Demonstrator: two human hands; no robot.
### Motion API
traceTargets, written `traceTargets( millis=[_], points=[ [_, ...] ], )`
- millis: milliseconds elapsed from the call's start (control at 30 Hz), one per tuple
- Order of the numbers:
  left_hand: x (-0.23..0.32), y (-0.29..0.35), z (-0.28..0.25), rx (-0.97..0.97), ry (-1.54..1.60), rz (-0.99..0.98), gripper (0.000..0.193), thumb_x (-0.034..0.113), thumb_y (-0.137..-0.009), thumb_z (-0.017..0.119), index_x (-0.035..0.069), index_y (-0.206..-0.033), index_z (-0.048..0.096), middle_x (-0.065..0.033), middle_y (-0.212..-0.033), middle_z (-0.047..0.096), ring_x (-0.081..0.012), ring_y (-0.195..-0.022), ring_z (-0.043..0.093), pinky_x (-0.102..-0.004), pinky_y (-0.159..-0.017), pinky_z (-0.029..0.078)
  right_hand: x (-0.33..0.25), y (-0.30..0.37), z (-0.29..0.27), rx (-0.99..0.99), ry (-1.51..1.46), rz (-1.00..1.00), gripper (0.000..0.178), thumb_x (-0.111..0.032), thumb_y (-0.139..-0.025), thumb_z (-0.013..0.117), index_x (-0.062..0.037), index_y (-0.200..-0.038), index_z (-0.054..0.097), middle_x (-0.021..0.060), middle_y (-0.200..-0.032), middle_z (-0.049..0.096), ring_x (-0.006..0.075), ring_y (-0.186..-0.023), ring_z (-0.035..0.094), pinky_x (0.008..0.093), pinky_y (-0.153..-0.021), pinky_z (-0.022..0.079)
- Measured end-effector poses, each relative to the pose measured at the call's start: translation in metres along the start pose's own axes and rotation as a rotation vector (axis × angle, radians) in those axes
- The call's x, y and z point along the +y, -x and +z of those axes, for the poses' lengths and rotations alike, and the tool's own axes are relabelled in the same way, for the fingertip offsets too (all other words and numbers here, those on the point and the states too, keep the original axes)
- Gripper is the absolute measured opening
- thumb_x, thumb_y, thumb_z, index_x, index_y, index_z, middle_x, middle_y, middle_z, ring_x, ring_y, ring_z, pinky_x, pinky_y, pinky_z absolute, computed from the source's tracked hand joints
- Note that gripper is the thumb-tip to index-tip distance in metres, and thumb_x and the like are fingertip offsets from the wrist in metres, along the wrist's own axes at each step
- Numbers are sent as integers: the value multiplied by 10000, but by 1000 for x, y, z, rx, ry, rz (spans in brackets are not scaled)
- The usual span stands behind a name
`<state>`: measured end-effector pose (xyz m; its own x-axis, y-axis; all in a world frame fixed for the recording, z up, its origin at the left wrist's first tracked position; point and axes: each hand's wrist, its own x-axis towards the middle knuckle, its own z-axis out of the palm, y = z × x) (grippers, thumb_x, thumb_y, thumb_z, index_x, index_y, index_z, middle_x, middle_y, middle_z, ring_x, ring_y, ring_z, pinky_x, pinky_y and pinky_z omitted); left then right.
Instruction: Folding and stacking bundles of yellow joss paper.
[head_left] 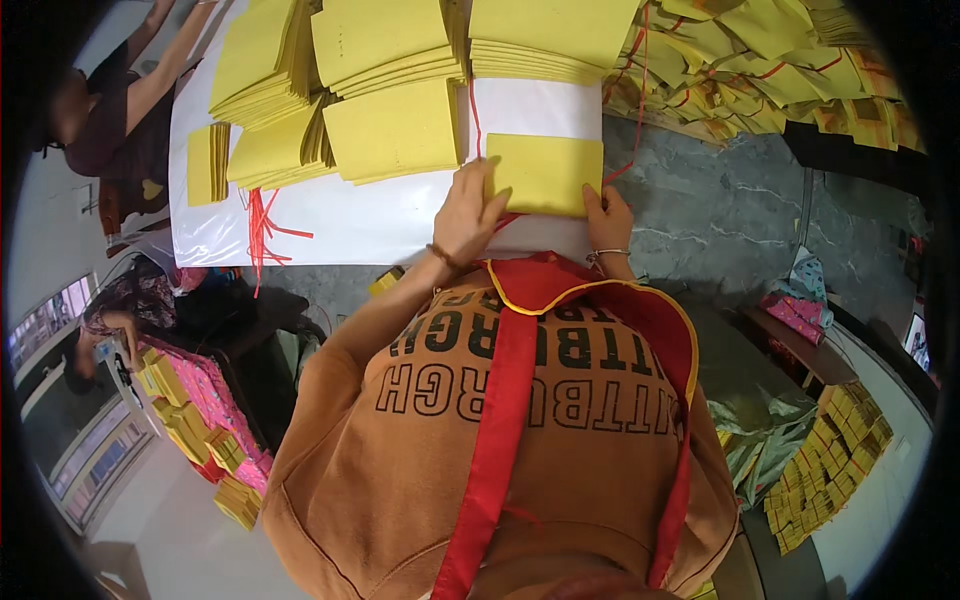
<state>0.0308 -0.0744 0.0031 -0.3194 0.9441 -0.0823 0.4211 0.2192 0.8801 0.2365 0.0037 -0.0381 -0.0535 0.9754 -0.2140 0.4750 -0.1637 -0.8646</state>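
Note:
A rectangular stack of yellow paper (545, 172) lies on the white-covered table near its front right corner. My left hand (467, 212) grips the stack's left edge, with the thumb toward its front corner. At the opposite edge my right hand (608, 215) holds the front right corner, its fingers closed against the paper. A thin red string (476, 115) comes down to the stack's left side, and red string also shows at its right side and below its front edge. Whether the string passes under the stack is hidden.
Larger fanned stacks of yellow paper (392, 132) cover the table's far part. Loose red strings (262, 235) hang over the white table's (340, 225) front edge. Tied yellow bundles (740, 85) pile up at far right. Another person (110, 115) is at the far left; a second sits below.

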Motion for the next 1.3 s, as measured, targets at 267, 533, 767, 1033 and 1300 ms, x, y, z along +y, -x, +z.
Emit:
traceTargets(
  millis=[267,533,767,1033,1300],
  points=[
    [33,-20,23,-87,-492,653,468,124,-758,623,57,-1201,487,-153,-1276,431,-333,-1113,450,-425,-903,370,6,-2,1,6,131,-27,306,-298,-819,587,7,-805,574,146,-616,558,226,-524,526,350,-521,404],
    [9,-34,47,-189,-656,653,482,298,-801,586,115,-1232,471,-158,-1308,402,-324,-1193,377,-461,-964,321,-1,1,-3,-39,91,50,275,-285,-811,601,-11,-811,577,126,-655,574,241,-574,548,345,-539,409],
    [6,-34,50,-178,-714,655,455,302,-800,570,101,-1200,486,-160,-1291,423,-318,-1185,393,-456,-969,313,-28,12,-3,106,588,-812,484,-333,-840,547,-54,-1226,460,110,-1293,445,272,-1186,418,500,-943,292],
    [-4,-43,40,-224,-303,556,510,148,-718,587,37,-1201,465,-142,-1288,419,-313,-1176,395,-441,-963,307,-6,11,23,-95,883,-589,586,-415,-872,444,-131,-1366,310,39,-1443,259,254,-1329,231,659,-989,106],
    [14,-17,26,-273,-697,691,536,132,-693,581,22,-1203,457,-176,-1221,464,-312,-1090,454,-423,-926,345,-10,11,25,-67,965,-582,607,-420,-846,484,-161,-1368,315,-1,-1461,218,297,-1333,204,690,-968,101]
  ],
)
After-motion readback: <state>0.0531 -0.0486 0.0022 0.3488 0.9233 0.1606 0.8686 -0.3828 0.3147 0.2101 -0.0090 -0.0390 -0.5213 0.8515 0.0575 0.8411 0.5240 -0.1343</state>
